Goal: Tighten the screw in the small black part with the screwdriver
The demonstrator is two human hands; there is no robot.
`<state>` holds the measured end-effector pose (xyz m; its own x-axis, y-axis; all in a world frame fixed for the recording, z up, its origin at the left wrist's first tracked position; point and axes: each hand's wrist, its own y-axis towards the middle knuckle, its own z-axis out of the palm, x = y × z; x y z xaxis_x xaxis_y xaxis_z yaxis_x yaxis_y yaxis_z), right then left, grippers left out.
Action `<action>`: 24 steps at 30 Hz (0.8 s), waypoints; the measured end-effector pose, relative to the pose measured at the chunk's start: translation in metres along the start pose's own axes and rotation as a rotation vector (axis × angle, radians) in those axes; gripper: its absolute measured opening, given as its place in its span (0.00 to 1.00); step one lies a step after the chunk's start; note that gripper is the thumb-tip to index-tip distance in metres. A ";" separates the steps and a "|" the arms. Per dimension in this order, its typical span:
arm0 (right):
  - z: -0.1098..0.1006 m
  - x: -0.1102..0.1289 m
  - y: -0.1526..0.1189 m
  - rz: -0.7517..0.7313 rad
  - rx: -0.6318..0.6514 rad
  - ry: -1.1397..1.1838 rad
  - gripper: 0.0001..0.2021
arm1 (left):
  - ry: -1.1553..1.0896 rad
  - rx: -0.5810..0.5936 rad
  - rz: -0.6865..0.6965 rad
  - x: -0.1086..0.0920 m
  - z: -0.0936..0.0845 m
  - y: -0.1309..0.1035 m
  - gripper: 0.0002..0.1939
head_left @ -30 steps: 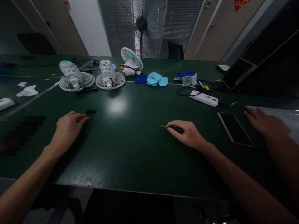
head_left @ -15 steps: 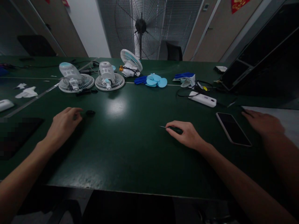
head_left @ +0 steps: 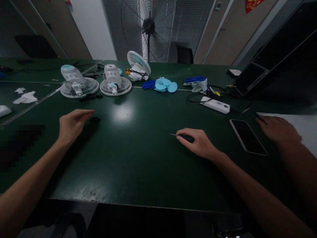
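Observation:
On the right of the green table (head_left: pixel 138 158), my right hand (head_left: pixel 195 142) is wrapped round a dark-handled screwdriver (head_left: pixel 187 138), its thin metal tip pointing left. My left hand (head_left: pixel 73 125) is raised over the left side of the table, thumb and fingers pressed together; whether anything is between them is too small to tell. Just right of its fingertips lies a small black object (head_left: pixel 94 119).
Behind are white fans (head_left: pixel 116 86), light blue fan blades (head_left: pixel 165 85), blue-and-white gloves (head_left: pixel 198 83) and a white power strip (head_left: pixel 215 104). A phone (head_left: pixel 248 137) lies at the right, beside another person's hand (head_left: pixel 279 129) on white paper (head_left: pixel 308 127).
My left hand has lifted slightly and turned, its fingers now straighter and closer together near the small black object. My right hand keeps its hold on the screwdriver in the same place.

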<state>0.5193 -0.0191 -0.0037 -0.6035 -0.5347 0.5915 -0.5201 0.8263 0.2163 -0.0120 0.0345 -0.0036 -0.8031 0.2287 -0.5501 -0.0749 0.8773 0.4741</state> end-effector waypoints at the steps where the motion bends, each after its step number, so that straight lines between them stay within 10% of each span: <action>1: 0.000 -0.001 0.000 -0.003 0.001 0.007 0.13 | -0.033 0.011 0.005 0.001 0.000 -0.001 0.20; 24: 0.000 0.001 0.000 0.011 0.000 0.018 0.13 | -0.237 0.050 -0.195 0.001 0.004 -0.001 0.27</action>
<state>0.5185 -0.0193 -0.0025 -0.5985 -0.5222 0.6075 -0.5133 0.8322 0.2097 -0.0105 0.0352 -0.0074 -0.6160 0.1408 -0.7751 -0.1803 0.9325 0.3128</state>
